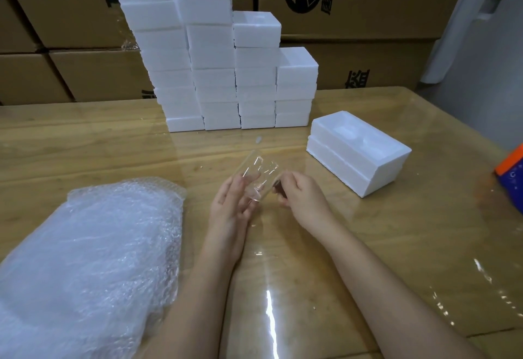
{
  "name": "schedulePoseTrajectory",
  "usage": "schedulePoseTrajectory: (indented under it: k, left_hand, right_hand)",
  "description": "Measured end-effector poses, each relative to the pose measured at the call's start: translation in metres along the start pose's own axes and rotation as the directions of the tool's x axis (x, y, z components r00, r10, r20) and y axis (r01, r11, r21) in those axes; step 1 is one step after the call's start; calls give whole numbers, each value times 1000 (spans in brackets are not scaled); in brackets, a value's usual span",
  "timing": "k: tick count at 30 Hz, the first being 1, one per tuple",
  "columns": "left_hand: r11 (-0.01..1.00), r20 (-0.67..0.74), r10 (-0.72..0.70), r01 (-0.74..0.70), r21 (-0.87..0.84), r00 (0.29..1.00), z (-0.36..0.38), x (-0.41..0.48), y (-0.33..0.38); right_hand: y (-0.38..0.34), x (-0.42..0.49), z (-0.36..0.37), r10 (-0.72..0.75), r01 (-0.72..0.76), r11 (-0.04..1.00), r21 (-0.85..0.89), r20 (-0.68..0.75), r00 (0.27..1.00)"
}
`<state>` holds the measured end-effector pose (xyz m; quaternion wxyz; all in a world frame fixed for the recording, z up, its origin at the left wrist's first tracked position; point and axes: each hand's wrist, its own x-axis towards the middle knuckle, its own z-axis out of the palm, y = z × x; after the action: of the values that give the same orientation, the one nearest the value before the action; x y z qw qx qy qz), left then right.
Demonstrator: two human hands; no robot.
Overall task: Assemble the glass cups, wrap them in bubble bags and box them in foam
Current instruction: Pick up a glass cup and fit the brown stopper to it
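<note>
Fingers (pixel 244 203) of left hand (pixel 230 205) loosely curled round clear glass cup (pixel 259 173), right hand (pixel 301 194) pinching its near end, above table (pixel 396 245) centre, bubble bags (pixel 90 259) at 8 o'clock, open foam box (pixel 358 150) at 2, stacked foam boxes (pixel 215 58) at 12.

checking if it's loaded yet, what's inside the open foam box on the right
Only white moulded hollows show in the open foam box; the glass cup is outside it. The foam piece beneath is covered, its inside hidden.
</note>
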<state>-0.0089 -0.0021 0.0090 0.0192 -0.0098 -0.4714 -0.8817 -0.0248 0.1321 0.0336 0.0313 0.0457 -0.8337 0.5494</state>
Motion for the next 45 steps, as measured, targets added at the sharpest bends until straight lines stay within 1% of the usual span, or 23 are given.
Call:
schedulePoseTrajectory:
  k: [2, 4, 6, 8, 9, 10, 11, 13, 15, 17, 18, 20, 23, 25, 29, 30, 32, 34, 35, 38, 42, 43, 45]
  left_hand:
    - [999, 39, -14, 15, -39, 999, -1, 1, 2]
    - [996, 69, -26, 32, -80, 997, -2, 2, 3]
    - [988, 92, -61, 74, -138, 994, -2, 3, 5]
    - [975, 117, -95, 116, -191, 989, -3, 3, 7]
    - [969, 133, -101, 127, -211, 986, -4, 3, 7]
    - [969, 139, -102, 131, -212, 985, -5, 3, 8]
    - [974, 119, -102, 124, -191, 988, -6, 4, 8]
    - [984, 70, -92, 101, -148, 993, -8, 5, 7]
    - [989, 30, -68, 71, -132, 997, -7, 5, 5]
    - [993, 12, -38, 39, -108, 999, -4, 4, 2]
    - [996, 11, -25, 26, -86, 1000, -3, 4, 1]
    - [999, 13, -23, 24, -42, 1000, 0, 3, -4]
    - [996, 45, -26, 22, 88, 999, 4, 4, -9]
    - [986, 87, -34, 19, 163, 996, 10, 2, -10]
    - [930, 68, 13, -37, 366, 998, 7, 0, -11]
    - [923, 60, 25, -46, 381, 998, 5, 0, -11]
    - [942, 18, 39, -43, 333, 999, 5, 1, -14]
    - [950, -58, 78, -56, 307, 995, 10, 2, -15]
    - [947, -93, 116, -82, 310, 989, 12, 2, -16]
    - [916, -156, 205, -133, 379, 966, 16, 0, -21]
    - [807, -33, 325, -259, 531, 945, 19, -10, -25]
    - [821, -9, 307, -261, 508, 952, 19, -10, -25]
    - [902, -5, 217, -198, 383, 976, 20, -7, -21]
  right_hand:
    - [-1, 1, -1, 105, -129, 974, 185, 135, 985]
    - [-1, -1, -1, 168, -288, 877, 384, 317, 934]
    - [-3, -4, -1, 150, -470, 725, 503, 551, 821]
    - [-7, -8, 0, 61, -652, 555, 516, 757, 651]
    - [-8, -10, 1, 20, -705, 499, 504, 807, 591]
    - [-9, -12, 3, 1, -721, 476, 503, 820, 572]
    - [-8, -12, 6, 12, -704, 486, 518, 801, 598]
    - [-5, -10, 13, 115, -588, 588, 556, 662, 740]
    - [-2, -5, 17, 240, -442, 747, 496, 418, 876]
    - [0, -1, 15, 281, -317, 896, 310, 156, 947]
    - [2, 0, 12, 250, -251, 949, 188, 32, 968]
    - [6, 0, 4, 109, -117, 992, -38, -177, 978]
    - [11, -2, -7, -158, 65, 967, -248, -378, 912]
    - [9, -4, -7, -258, 109, 930, -352, -410, 875]
    - [7, -9, 3, -396, 202, 864, -462, -374, 839]
    - [6, -11, 5, -451, 230, 830, -508, -368, 813]
    - [5, -13, 10, -564, 258, 727, -637, -338, 754]
    - [6, -13, 16, -621, 240, 640, -730, -307, 722]
    - [6, -14, 19, -612, 223, 643, -733, -316, 725]
    - [6, -18, 27, -549, 229, 719, -656, -334, 766]
    - [-1, -24, 38, -452, 257, 829, -496, -325, 831]
    - [-3, -24, 39, -436, 264, 855, -447, -342, 833]
    - [-5, -24, 37, -448, 290, 863, -414, -362, 817]
